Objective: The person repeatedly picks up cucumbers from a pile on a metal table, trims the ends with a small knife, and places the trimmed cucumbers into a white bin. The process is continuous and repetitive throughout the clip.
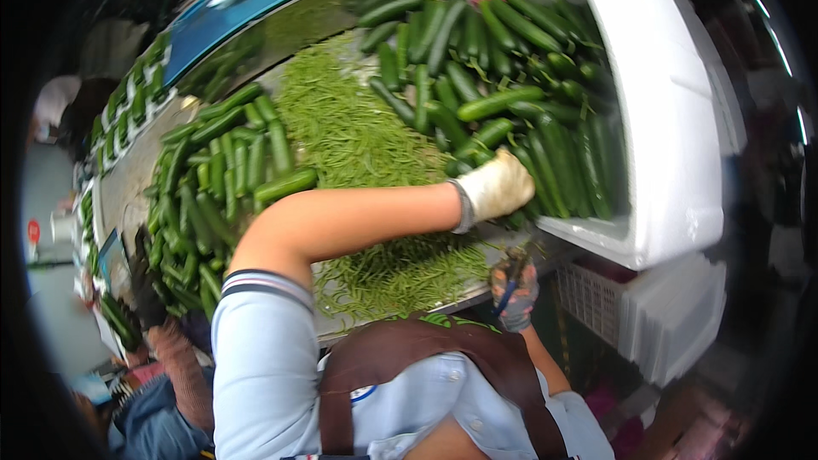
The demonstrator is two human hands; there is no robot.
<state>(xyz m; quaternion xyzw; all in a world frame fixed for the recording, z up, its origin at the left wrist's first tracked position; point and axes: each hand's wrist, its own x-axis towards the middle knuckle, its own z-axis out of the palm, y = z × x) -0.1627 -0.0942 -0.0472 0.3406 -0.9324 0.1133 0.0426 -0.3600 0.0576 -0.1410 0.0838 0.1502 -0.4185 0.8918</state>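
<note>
My left hand [497, 184], in a whitish work glove with a grey cuff, reaches across to the near edge of a heap of cucumbers [460, 76] with thin stems. Its fingers curl down out of sight, so whether they grip a cucumber is hidden. In a grey and orange patterned glove, my right hand [516, 294] is low by the table's front edge. It holds a blue-handled cutting tool [506, 297], its blades blurred. Under my left forearm lies a thick layer of short green stem pieces [364, 140].
A white foam box [677, 102] lies tipped at the right, cucumbers spilling from its mouth. More cucumbers [217, 172] are piled at the left. A blue-topped ledge [243, 19] runs behind. Below the box stands a plastic crate [588, 300]. Another person's dark-gloved hand [147, 287] is at far left.
</note>
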